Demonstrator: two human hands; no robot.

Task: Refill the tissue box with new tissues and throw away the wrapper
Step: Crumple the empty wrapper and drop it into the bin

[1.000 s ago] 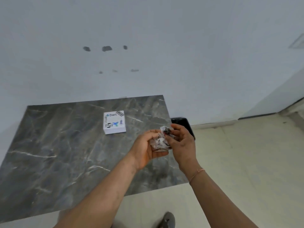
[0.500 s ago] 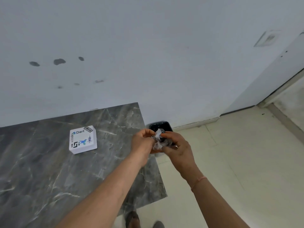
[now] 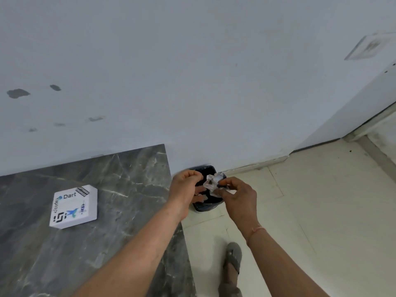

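Observation:
A crumpled clear plastic wrapper (image 3: 215, 182) is pinched in my right hand (image 3: 237, 197), directly above a small black bin (image 3: 204, 207) that stands on the floor against the wall. My left hand (image 3: 185, 189) hovers just left of the wrapper with its fingers loosely curled; a small gap shows between its thumb and the plastic. The white square tissue box (image 3: 74, 205), printed with logos and the word "Dart", lies flat on the grey marble table (image 3: 128, 189), well left of both hands.
The table's right edge runs beside the bin. Pale floor tiles (image 3: 310, 211) spread to the right. My foot in a grey slipper (image 3: 233, 258) is on the floor below my hands. A white wall stands behind, with a door frame at far right.
My view and both hands have swung right, from over the table to above the bin. My left hand has come off the wrapper, which stays in my right hand.

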